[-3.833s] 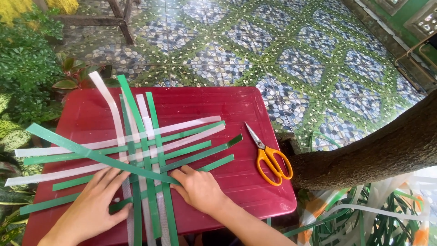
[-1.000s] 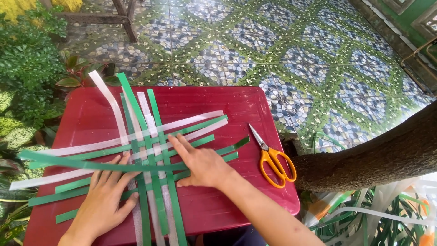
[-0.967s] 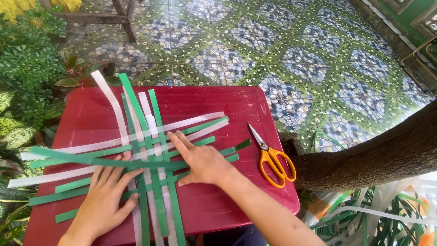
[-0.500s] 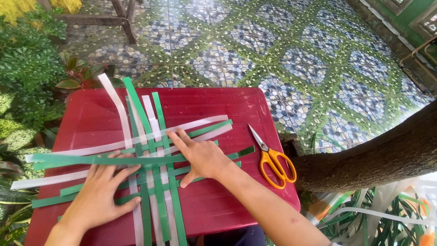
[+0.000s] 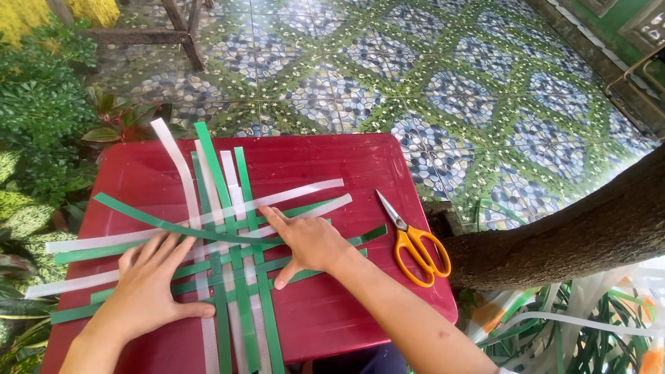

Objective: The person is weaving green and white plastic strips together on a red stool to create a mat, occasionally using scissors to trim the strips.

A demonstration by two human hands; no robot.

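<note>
Since a moment ago: loose green strip (image 5: 149, 220) swung to a slant, far end lifted toward the left. Woven strips (image 5: 235, 256) flat on the red table (image 5: 332, 166), scissors (image 5: 415, 242) well apart at right. Left hand (image 5: 149, 287) spread flat, fingers wide, pressing the weave. Right hand (image 5: 308, 242) likewise flat, fingers (image 5: 273, 220) fanned across the crossings, gripping nothing. Likely trouble: slick strips sliding out of place if pressure eases.

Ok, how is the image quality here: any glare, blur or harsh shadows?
Head view: soft, even daylight, no hard shadows; mild sheen on the red table; left hand, right hand and woven strips are sharp; wide-lens bending shows at the edges.
</note>
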